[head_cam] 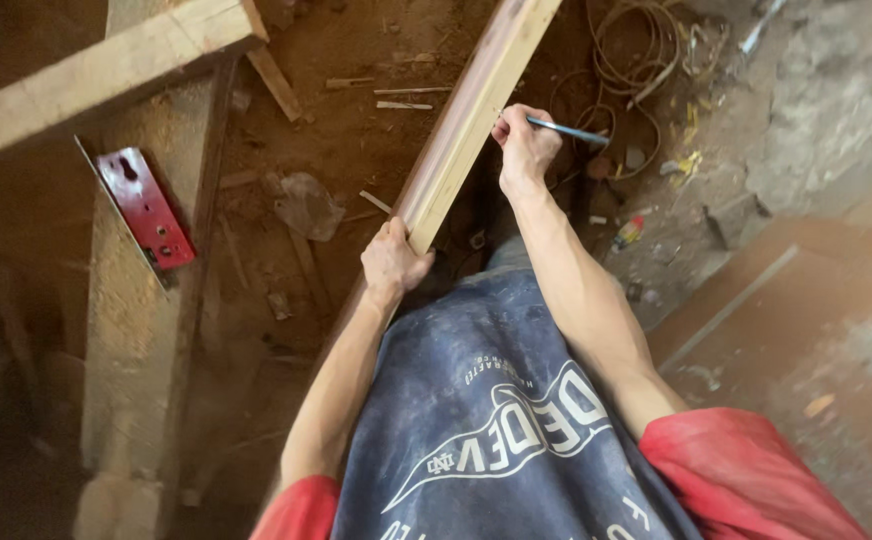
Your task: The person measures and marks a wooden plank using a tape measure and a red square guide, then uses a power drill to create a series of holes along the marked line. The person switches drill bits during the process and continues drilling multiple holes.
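Your left hand [392, 262] grips the near end of a long wooden board [471, 115] that runs away from you, tilted up and to the right; your right hand [526, 148] rests against the board's right edge further along, holding a blue pencil [568, 131] whose free end points right (its tip is hidden by your fingers); to the left a red metal square [144, 207] lies on a pale timber beam [136, 330]; coiled cable [636, 60] sits on the dirt floor beyond your right hand.
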